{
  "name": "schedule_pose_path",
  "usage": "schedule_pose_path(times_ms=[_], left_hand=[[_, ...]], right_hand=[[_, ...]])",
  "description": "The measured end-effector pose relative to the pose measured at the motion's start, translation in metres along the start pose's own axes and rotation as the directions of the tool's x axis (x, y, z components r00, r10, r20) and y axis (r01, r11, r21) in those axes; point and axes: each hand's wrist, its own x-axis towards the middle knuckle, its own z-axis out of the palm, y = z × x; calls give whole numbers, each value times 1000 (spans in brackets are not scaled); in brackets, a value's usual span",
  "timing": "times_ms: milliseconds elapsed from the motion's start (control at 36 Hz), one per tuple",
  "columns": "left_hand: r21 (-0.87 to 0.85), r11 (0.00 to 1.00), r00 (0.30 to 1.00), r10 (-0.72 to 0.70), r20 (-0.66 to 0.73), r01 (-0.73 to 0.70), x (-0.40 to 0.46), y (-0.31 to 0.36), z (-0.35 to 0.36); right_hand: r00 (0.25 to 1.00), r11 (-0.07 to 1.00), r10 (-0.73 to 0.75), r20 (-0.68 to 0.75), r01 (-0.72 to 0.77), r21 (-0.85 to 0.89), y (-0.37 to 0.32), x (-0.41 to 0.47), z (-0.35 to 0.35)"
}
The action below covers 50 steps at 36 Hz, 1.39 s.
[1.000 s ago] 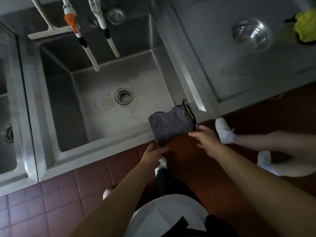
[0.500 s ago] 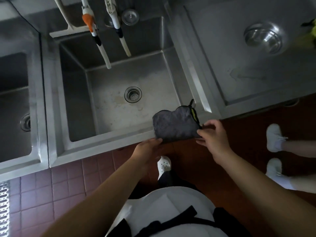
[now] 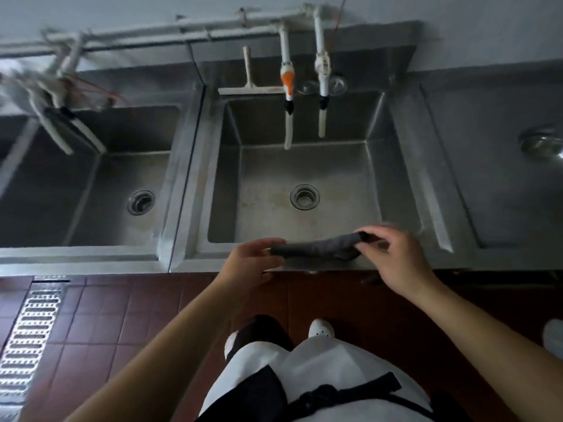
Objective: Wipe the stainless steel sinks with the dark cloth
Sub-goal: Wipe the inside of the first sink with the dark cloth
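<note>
Bottom of frame: white top with a dark apron point(image 3: 259, 400), two white shoes point(image 3: 321, 328) on red-brown floor tiles point(image 3: 100, 324). A metal floor grate point(image 3: 29, 336) runs along the lower left. Part of another white shoe sits at the right edge.

Both forearms reach up toward centre frame. Left hand point(image 3: 248, 263) pinches the left end of the cloth point(image 3: 316, 248), fingers closed on it. Right hand point(image 3: 393, 257) grips the right end, thumb and fingers clamped on the bunched fabric. The cloth is dark grey, drawn into a narrow band between the hands (slightly blurred), over the front rim of the middle sink point(image 3: 304, 184); whether it touches the rim I cannot tell.

Middle sink: steel basin, round drain point(image 3: 304, 197) at centre, faint stains around it. Left sink point(image 3: 91, 184) in the left half of the frame, own drain point(image 3: 140, 202). A flat steel desk point(image 3: 502, 178) at right, with a steel bowl point(image 3: 542, 144) at the right edge.

Upper frame: white squeegee point(image 3: 250, 83) on the back ledge, two hanging taps point(image 3: 288, 92) (one with an orange collar), white pipes point(image 3: 189, 30) along the grey wall.
</note>
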Motion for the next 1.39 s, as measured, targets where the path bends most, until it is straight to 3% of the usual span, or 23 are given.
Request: schedule_pose_path(times_ms=[83, 222, 417, 528, 722, 833, 972, 1083, 1278, 1389], left_hand=[[19, 995, 992, 104, -78, -102, -5, -4, -38], [57, 972, 961, 233, -149, -227, -7, -10, -104], [40, 961, 960, 276, -47, -274, 6, -3, -200], [64, 937, 936, 346, -68, -342, 19, 20, -241], [98, 818, 820, 572, -24, -567, 24, 57, -297], [159, 840, 853, 522, 21, -518, 30, 20, -317], [362, 865, 937, 319, 139, -348, 33, -65, -327], [425, 845, 946, 284, 155, -323, 21, -107, -331], [370, 881, 954, 294, 60, -295, 30, -95, -330], [378, 875, 948, 317, 28, -304, 58, -74, -327]], right_hand=[[999, 997, -39, 37, 41, -65, -18, 12, 24], [986, 985, 6, 164, -35, 172, -67, 31, 66], [966, 933, -30, 258, -66, 355, -135, 61, 129], [978, 920, 10, 210, -92, 381, -171, 85, 158], [995, 913, -82, 54, 53, 405, -218, 96, 186], [998, 936, -22, 51, 3, 353, -198, 78, 220], [950, 951, 255, 182, -280, 130, -133, 31, 275], [923, 933, 333, 193, -352, 75, -114, -5, 295], [928, 908, 343, 143, -367, 202, -130, -2, 298], [932, 919, 357, 60, -362, 158, -136, 34, 303]])
